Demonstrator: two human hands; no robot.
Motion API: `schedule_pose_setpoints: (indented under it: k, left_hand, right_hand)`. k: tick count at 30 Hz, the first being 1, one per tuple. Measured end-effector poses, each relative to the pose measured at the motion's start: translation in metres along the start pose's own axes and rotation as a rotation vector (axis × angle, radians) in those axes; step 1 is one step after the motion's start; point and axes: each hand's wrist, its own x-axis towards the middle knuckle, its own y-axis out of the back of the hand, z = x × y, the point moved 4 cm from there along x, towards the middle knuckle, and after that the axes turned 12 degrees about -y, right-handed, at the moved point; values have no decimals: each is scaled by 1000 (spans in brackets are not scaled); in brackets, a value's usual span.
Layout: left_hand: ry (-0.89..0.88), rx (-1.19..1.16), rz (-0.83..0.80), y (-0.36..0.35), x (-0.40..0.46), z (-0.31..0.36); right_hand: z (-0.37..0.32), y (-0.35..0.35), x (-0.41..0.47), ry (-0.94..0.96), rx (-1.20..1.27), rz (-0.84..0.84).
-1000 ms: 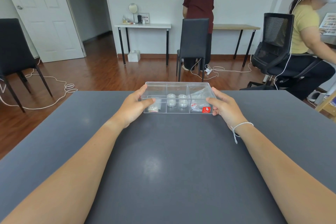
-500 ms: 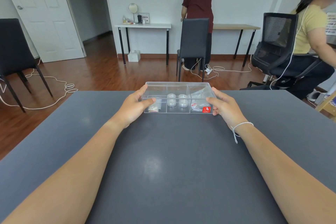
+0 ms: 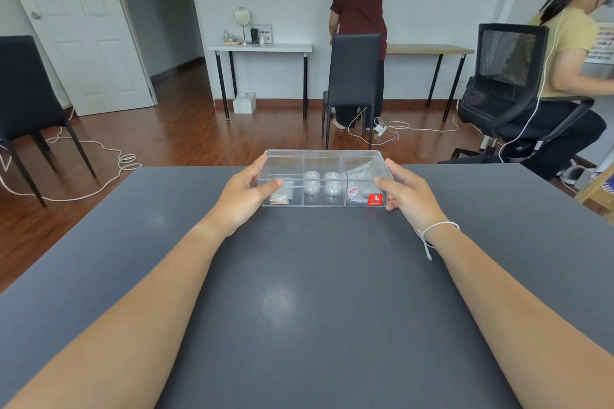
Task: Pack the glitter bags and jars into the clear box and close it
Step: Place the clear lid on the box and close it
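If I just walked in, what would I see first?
You'd spot the clear box at the far edge of the gray table, held at its ends by the left hand and right hand. Inside, round jars sit in the middle compartment, with a red sticker at the near right corner.

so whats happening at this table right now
A person is holding a clear box on the gray table, left hand at its left end, right hand at its right end. The box has three compartments: a small glitter bag in the left, two round jars in the middle, more bags in the right. The lid appears to be on. Two other people work in the background.
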Motion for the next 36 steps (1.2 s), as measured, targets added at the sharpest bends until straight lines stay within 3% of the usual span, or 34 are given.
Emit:
schedule_pose_setpoints:
  k: [18,36]
  left_hand:
    - [-5,120,41,0,-37,19]
    - [-31,274,2,2,-72,19]
  right_hand:
    - [-2,8,-32,188,-196,298]
    - [5,-1,-87,215,-535,157]
